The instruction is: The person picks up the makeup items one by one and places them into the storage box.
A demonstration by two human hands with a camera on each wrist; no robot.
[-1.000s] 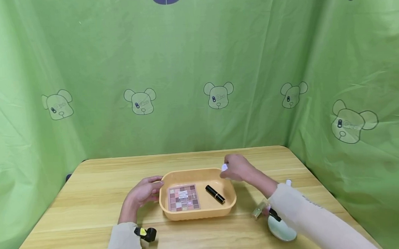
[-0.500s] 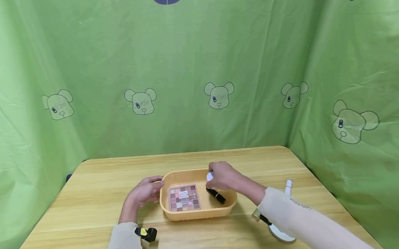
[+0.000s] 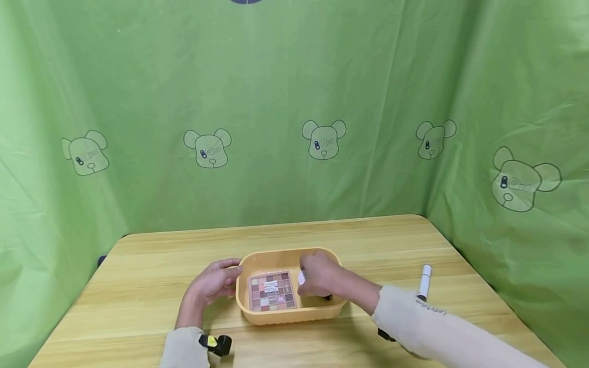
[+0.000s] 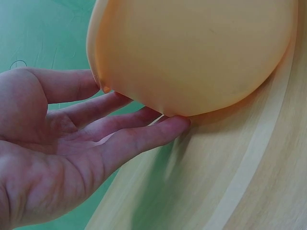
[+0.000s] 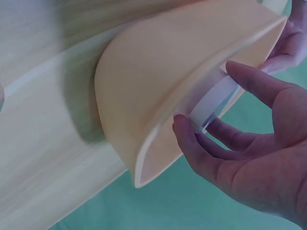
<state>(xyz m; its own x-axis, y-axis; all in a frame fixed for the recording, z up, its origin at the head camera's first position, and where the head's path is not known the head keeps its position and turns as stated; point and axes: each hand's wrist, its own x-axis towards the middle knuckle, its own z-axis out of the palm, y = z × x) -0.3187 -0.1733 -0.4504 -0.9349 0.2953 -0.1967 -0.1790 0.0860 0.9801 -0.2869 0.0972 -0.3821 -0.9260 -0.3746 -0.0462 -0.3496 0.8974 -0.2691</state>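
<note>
The right hand [image 3: 319,274] pinches a small white, round, flat container with a glossy face [image 5: 215,101] between thumb and fingers, its grip closed on the container's edge, probably so that the broad face stays free. The container is at the mouth of a pale orange, rounded-corner plastic tray [image 3: 289,316]; whether it touches the tray's floor cannot be told. The left hand [image 3: 213,284] is spread, thumb and fingertips resting against the tray's left end, likely to steady it.

Inside, a flat square palette of pink and brown pans [image 3: 272,291] lies at the left, which leaves the right part of the floor for smaller things; a dark end of something [image 3: 329,297] peeks out beneath the right hand.

The tray's raised rim bounds the working room, so the right hand has to pass over it. Pale wooden counter [image 3: 133,298] stretches beyond the tray's far side, up to a green printed curtain [image 3: 265,190]. A slim white tube [image 3: 425,280] lies well apart, near the right forearm.
</note>
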